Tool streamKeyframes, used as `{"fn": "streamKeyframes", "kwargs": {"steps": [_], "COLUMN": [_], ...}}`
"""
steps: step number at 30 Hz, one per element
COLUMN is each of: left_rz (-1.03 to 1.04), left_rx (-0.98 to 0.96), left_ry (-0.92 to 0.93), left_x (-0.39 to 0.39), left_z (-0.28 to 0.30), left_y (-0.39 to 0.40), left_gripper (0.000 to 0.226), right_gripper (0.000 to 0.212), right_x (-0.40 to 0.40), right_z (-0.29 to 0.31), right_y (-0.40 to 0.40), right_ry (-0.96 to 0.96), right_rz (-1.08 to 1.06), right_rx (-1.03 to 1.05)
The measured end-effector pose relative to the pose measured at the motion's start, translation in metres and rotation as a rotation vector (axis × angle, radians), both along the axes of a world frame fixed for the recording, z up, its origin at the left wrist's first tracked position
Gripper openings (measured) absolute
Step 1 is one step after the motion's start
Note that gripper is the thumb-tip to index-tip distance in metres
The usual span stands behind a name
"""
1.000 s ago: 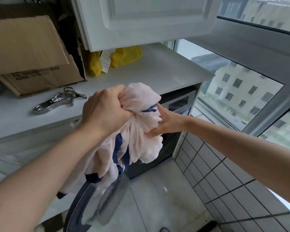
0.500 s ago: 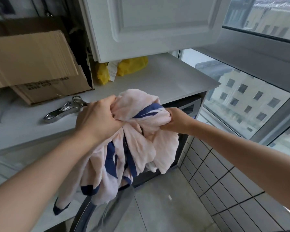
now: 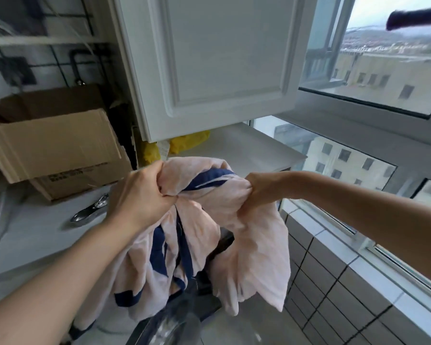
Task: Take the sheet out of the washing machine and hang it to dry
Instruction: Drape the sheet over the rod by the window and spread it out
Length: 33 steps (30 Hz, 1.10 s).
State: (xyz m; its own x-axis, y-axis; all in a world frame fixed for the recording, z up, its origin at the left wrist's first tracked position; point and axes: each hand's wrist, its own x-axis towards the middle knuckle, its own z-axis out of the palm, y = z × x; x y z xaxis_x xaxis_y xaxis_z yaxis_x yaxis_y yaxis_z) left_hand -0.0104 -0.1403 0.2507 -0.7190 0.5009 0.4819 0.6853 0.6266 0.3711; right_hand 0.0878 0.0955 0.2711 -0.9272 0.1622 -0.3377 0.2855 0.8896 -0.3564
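My left hand [image 3: 141, 195] is fisted tight on a bunch of the sheet [image 3: 199, 235], and my right hand [image 3: 260, 192] clenches another bunch beside it; the pink, navy-patterned cloth is stretched between my fists in front of the countertop edge, the rest hanging in folds over the washing machine door [image 3: 169, 324], which stands open below; its lowest folds reach down to the door. Above my hands the white cabinet [image 3: 209, 66] hangs low over the countertop [image 3: 254, 150]; to my right the room is bounded by the tiled sill [image 3: 334, 265] and the window [image 3: 358, 170]; a dark bar [image 3: 413, 18] crosses the top right corner. The cardboard box [image 3: 57, 145] on the counter carries dark print, too blurred to read. Beside my left wrist lies a shiny metal tool [image 3: 90, 210]; a yellow bag [image 3: 189, 143] sits under the cabinet, behind the sheet.
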Motion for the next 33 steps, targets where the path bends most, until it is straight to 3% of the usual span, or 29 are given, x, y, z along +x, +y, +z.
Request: {"fn": "streamKeyframes", "kwargs": {"steps": [5,10,14,18,20,33], "left_rz": [-0.106,-0.165,-0.165,-0.128,-0.123,-0.066], "left_rx": [0.109,0.197,0.21,0.186,0.175,0.248], "left_ry": [-0.007,-0.001,0.04,0.082,0.092,0.164], "left_x": [0.009,0.016,0.022,0.027,0.03,0.032], "left_z": [0.04,0.073,0.1,0.131,0.145,0.209], "left_y": [0.009,0.022,0.032,0.045,0.052,0.091], "left_gripper": [0.027,0.046,0.044,0.034,0.03,0.032], "right_gripper": [0.024,0.032,0.019,0.037,0.037,0.033], "right_x": [0.023,0.041,0.051,0.066,0.074,0.05], "right_z": [0.046,0.075,0.101,0.136,0.156,0.227], "right_y": [0.0,0.008,0.017,0.029,0.034,0.08], "right_ry": [0.073,0.193,0.389,0.57,0.63,0.757], "right_rz": [-0.004,-0.072,-0.032,-0.014,-0.006,0.017], "right_rx": [-0.015,0.047,0.251,0.491,0.601,1.126]}}
